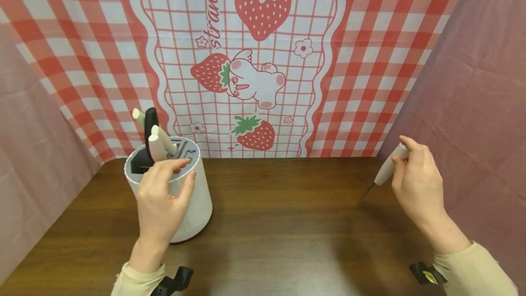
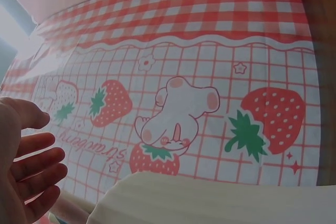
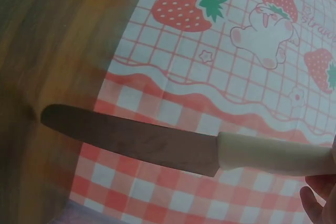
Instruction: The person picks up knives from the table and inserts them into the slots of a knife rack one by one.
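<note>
My right hand [image 1: 420,185] holds a kitchen knife [image 1: 385,171] by the end of its white handle, above the table's right side. In the head view the blade points down and to the left. The right wrist view shows its broad blade [image 3: 131,136] side-on, with the rounded tip over the brown table. My left hand [image 1: 161,198] hovers in front of a white round knife block [image 1: 199,207], its fingers loosely bent and nothing between them. From the block's grey slotted top rise a black handle [image 1: 151,124], a green one [image 1: 139,116] and pale ones [image 1: 157,147].
Behind the table [image 1: 279,223] hangs a red-checked cloth [image 1: 370,58] with strawberry prints. Pink curtains flank both sides [image 1: 485,118]. The knife block stands at the table's left, near the back.
</note>
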The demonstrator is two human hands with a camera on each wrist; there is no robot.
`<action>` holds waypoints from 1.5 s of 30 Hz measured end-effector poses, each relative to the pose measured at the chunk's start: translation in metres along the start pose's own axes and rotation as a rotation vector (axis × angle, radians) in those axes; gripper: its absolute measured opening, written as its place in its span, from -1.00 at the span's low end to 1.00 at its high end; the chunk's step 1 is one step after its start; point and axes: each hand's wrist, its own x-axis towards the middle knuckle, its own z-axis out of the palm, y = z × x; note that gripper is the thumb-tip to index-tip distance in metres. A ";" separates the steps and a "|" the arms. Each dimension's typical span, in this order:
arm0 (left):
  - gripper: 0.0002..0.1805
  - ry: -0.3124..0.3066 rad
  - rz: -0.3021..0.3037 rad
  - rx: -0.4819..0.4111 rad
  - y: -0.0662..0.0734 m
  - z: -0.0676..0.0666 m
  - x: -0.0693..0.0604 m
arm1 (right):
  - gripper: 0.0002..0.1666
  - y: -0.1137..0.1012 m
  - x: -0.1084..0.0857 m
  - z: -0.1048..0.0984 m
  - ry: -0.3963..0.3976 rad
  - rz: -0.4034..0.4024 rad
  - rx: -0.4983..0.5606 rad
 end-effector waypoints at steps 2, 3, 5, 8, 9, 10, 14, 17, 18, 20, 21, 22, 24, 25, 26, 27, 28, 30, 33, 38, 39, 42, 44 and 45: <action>-0.75 -0.007 0.007 0.000 0.000 0.002 -0.001 | -0.51 -0.002 0.002 0.000 0.001 0.001 0.004; -0.75 -0.007 0.011 0.001 0.000 0.003 -0.001 | -0.50 -0.004 0.002 0.000 0.004 0.004 0.008; -0.75 -0.010 0.019 0.000 0.001 0.005 -0.002 | -0.47 -0.006 0.003 -0.001 0.006 0.017 0.019; -0.75 -0.015 0.030 0.001 0.001 0.009 -0.003 | -0.43 -0.010 0.004 -0.001 0.003 0.046 0.037; -0.76 -0.017 0.033 0.001 0.001 0.010 -0.004 | -0.42 -0.011 0.004 -0.001 0.000 0.055 0.042; -0.76 -0.021 0.036 0.001 0.001 0.011 -0.004 | -0.42 -0.012 0.004 -0.001 -0.003 0.064 0.048; -0.76 -0.037 0.039 -0.002 0.003 0.013 -0.005 | -0.43 -0.018 0.009 -0.003 -0.033 0.080 0.062; -0.76 -0.052 0.040 -0.001 0.005 0.015 -0.006 | -0.43 -0.023 0.014 -0.004 -0.051 0.089 0.075; -0.76 -0.058 0.040 0.001 0.006 0.015 -0.006 | -0.43 -0.025 0.016 -0.004 -0.053 0.095 0.082; -0.77 -0.072 0.033 -0.008 0.007 0.017 -0.007 | -0.43 -0.029 0.018 -0.006 -0.068 0.101 0.090; -0.77 -0.086 0.023 -0.017 0.008 0.017 -0.007 | -0.43 -0.031 0.019 -0.006 -0.074 0.101 0.094; -0.78 -0.103 0.009 -0.030 0.009 0.017 -0.008 | -0.43 -0.033 0.020 -0.006 -0.081 0.100 0.098; -0.78 -0.141 -0.025 -0.067 0.011 0.018 -0.009 | -0.43 -0.036 0.022 -0.006 -0.091 0.092 0.109; -0.78 -0.160 -0.043 -0.087 0.011 0.018 -0.010 | -0.43 -0.038 0.024 -0.006 -0.093 0.083 0.116; -0.77 -0.178 -0.060 -0.103 0.012 0.018 -0.010 | -0.43 -0.039 0.025 -0.006 -0.094 0.077 0.121; -0.77 -0.192 -0.073 -0.116 0.013 0.018 -0.010 | -0.43 -0.041 0.027 -0.005 -0.094 0.068 0.126; -0.77 -0.202 -0.082 -0.126 0.014 0.018 -0.010 | -0.42 -0.042 0.030 -0.005 -0.093 0.060 0.132; -0.77 -0.218 -0.089 -0.138 0.016 0.019 -0.010 | -0.42 -0.046 0.035 -0.005 -0.094 0.048 0.146; -0.77 -0.237 -0.092 -0.160 0.019 0.021 -0.010 | -0.42 -0.052 0.040 -0.005 -0.101 0.032 0.170; -0.79 -0.295 -0.142 -0.281 0.026 0.024 -0.010 | -0.44 -0.063 0.044 -0.005 -0.129 0.009 0.204; -0.79 -0.310 -0.159 -0.312 0.027 0.025 -0.010 | -0.45 -0.065 0.044 -0.005 -0.133 0.004 0.210; -0.80 -0.339 -0.188 -0.378 0.031 0.026 -0.011 | -0.46 -0.072 0.044 -0.005 -0.134 -0.004 0.236; -0.81 -0.353 -0.192 -0.393 0.034 0.027 -0.011 | -0.46 -0.076 0.044 -0.006 -0.140 -0.006 0.251; -0.80 -0.357 -0.189 -0.398 0.035 0.029 -0.012 | -0.46 -0.079 0.043 -0.007 -0.143 -0.008 0.259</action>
